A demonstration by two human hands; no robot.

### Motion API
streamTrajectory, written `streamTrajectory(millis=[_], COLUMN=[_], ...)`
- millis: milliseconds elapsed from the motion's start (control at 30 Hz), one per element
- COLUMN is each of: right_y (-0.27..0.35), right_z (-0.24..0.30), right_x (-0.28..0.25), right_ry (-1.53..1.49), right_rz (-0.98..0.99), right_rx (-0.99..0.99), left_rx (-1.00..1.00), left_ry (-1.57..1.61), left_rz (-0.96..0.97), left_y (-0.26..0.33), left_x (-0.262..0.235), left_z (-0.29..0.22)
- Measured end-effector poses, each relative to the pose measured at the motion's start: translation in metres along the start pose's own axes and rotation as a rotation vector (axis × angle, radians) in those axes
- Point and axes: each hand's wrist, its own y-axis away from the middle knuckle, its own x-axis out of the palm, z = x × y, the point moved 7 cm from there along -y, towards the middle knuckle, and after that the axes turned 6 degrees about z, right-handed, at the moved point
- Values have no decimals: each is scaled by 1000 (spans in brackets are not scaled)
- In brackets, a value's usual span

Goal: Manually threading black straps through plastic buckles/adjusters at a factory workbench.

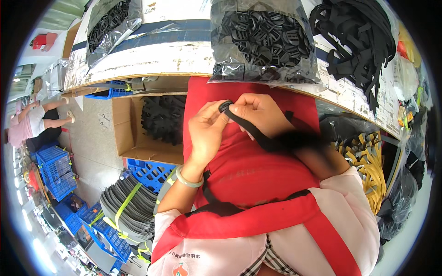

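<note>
Over the red apron (248, 170) on my lap, my two hands meet in front of me. My left hand (208, 129) pinches a small black plastic buckle (225, 106) between thumb and fingers. A black webbing strap (254, 132) runs from the buckle, and my right hand (263, 115) grips it close beside the buckle. Its far part trails below my right wrist, where it blurs. Whether the strap passes through the buckle's slots is too small to tell. Straight ahead on the table lies a clear bag of black buckles (264, 39).
Black straps (357, 41) are heaped on the worn white table (170, 57), right of the buckle bag; another bag of black parts (110, 27) lies left. Below stand a cardboard box (123, 124) of black pieces, bundled grey strips (126, 207), yellow straps (368, 170) and blue crates (56, 170). A person (34, 119) sits far left.
</note>
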Motion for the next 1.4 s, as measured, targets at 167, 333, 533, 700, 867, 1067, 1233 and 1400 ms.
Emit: streamTrajectory(millis=[167, 333, 533, 700, 867, 1067, 1233, 1400], right_y=[-6, -9, -8, -4, -2, -4, -17, 6], right_z=[-18, -19, -21, -8, -8, -6, -22, -18], right_x=[-5, -7, -9, -12, -9, -14, -33, -20], right_ry=[-244, -285, -311, -79, 9, 44, 254, 263], right_rz=[-71, -112, -88, -172, -216, -312, -365, -255], right_rx=[-67, -182, -143, -301, -307, -405, -421, -336], left_rx=[173, 131, 347, 293, 307, 301, 181, 245], left_ry=[-456, -624, -839, -748, -778, -819, -784, -529], left_rz=[70, 96, 123, 175, 168, 160, 172, 13], left_y=[4, 4, 6, 6, 6, 6, 4, 8], left_x=[13, 8, 13, 17, 18, 25, 23, 5], left_z=[-20, -18, -26, -21, -19, -15, -4, -11])
